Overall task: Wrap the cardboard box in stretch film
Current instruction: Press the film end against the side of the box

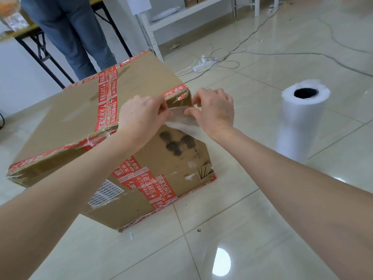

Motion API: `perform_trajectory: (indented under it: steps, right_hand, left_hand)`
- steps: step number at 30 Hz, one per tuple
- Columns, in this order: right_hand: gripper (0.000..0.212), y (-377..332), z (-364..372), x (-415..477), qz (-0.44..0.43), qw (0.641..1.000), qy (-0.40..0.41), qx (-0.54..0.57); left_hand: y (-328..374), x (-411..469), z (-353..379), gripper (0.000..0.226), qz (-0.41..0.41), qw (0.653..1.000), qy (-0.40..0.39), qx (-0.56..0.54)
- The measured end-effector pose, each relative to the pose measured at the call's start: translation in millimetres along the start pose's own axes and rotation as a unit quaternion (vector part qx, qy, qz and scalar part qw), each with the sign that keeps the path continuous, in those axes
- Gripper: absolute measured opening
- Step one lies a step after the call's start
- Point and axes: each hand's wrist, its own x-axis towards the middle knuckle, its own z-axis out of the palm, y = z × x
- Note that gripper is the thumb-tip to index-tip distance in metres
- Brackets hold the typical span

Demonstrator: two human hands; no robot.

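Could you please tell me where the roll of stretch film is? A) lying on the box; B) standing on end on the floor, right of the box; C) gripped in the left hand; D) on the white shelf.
B: the roll of stretch film stands on end on the tiled floor, apart from the cardboard box, while the left hand and right hand pinch a film strip.

You've got a glossy tiled floor (pixel 262 219) w/ 1 cardboard box (pixel 80 118) resting on it. 1 stretch film roll (pixel 300 122) stands upright to the box's right, apart. Behind: 1 white power strip (pixel 203 64) w/ loose cables (pixel 302 53), plus small scraps (pixel 174 46), maybe paper.
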Motion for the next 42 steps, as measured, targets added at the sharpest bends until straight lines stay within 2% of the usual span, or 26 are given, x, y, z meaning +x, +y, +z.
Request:
perform_trajectory:
  steps: [3,7,8,10,11,13,14,17,20,21,25,27,29,31,32,33,34,35,36,38,42]
  right_hand:
    - [0.046,-2.0,6.0,6.9,0.035,0.999,0.007,-0.012]
    - [0.046,0.9,11.4,8.5,0.049,0.999,0.011,-0.012]
    - [0.045,1.3,12.3,8.2,0.046,0.999,0.013,-0.011]
    - [0.043,2.0,13.4,8.5,0.042,0.999,0.017,-0.010]
    - [0.041,2.3,13.2,9.2,0.043,0.999,0.017,-0.007]
    - [0.042,2.6,12.1,12.5,0.056,0.998,0.019,0.001]
    - [0.045,3.0,11.3,14.3,0.062,0.998,0.021,0.002]
    - [0.048,3.5,7.8,19.3,0.052,0.998,0.027,-0.019]
    - [0.043,-0.6,5.8,16.0,0.031,0.999,0.036,-0.024]
    - [0.040,-2.6,7.2,10.7,0.021,0.998,0.058,-0.013]
    - [0.021,2.3,17.0,-25.8,-0.001,0.968,0.249,0.028]
    - [0.016,12.5,27.4,-56.8,0.038,0.959,0.278,0.038]
    - [0.010,26.3,44.8,-94.5,0.082,0.971,0.220,0.047]
    - [0.003,44.3,68.4,-130.7,0.188,0.974,0.068,0.102]
    - [0.003,52.2,77.5,-142.2,0.297,0.938,-0.014,0.177]
    - [0.007,56.6,82.0,-147.4,0.429,0.855,-0.066,0.284]
    - [0.010,58.6,84.2,-147.9,0.536,0.743,-0.082,0.392]
    - [0.010,58.9,85.6,-146.0,0.598,0.641,-0.079,0.474]
    - [0.010,58.7,88.9,-142.4,0.626,0.571,-0.076,0.526]
    - [0.009,56.9,98.8,-132.0,0.650,0.491,-0.068,0.575]
    - [0.010,57.8,109.9,-105.8,0.654,0.401,-0.024,0.641]
  left_hand:
    - [-4.9,-1.6,-1.6,0.027,-0.006,0.998,-0.001,0.055]
    - [-3.8,-4.9,-0.1,0.024,-0.002,0.988,0.014,0.154]
    - [-2.9,-5.8,-1.2,0.025,0.012,0.985,0.029,0.170]
    - [1.0,-8.5,3.3,0.032,0.120,0.970,0.054,0.205]
    - [6.0,-11.1,8.9,0.033,0.206,0.957,0.051,0.199]
    - [13.7,-10.2,28.6,0.023,0.387,0.902,0.030,0.187]
    - [14.3,-6.3,39.3,0.020,0.437,0.877,0.019,0.201]
    - [4.6,8.5,57.3,0.050,0.445,0.842,0.000,0.304]
    - [-11.0,7.9,62.9,0.061,0.439,0.758,-0.055,0.480]
    - [-13.1,6.5,63.5,0.063,0.440,0.747,-0.064,0.494]
    - [-13.1,7.6,64.7,0.067,0.429,0.776,-0.055,0.458]
    - [-15.4,7.0,66.5,0.071,0.423,0.786,-0.042,0.449]
    - [-18.0,6.1,68.9,0.073,0.415,0.802,-0.038,0.428]
    - [-18.4,5.1,69.5,0.074,0.408,0.805,-0.035,0.429]
    - [-19.2,4.6,69.9,0.073,0.406,0.808,-0.034,0.427]
    - [-19.5,4.3,70.5,0.073,0.404,0.809,-0.034,0.425]
    - [-19.1,4.3,70.7,0.073,0.402,0.809,-0.036,0.427]
    - [-18.7,4.5,71.0,0.072,0.401,0.808,-0.038,0.430]
    - [-18.2,4.4,71.5,0.071,0.402,0.807,-0.040,0.431]
    - [-18.9,4.4,73.8,0.069,0.405,0.811,-0.043,0.421]
    - [-23.5,4.4,77.8,0.066,0.415,0.820,-0.031,0.394]
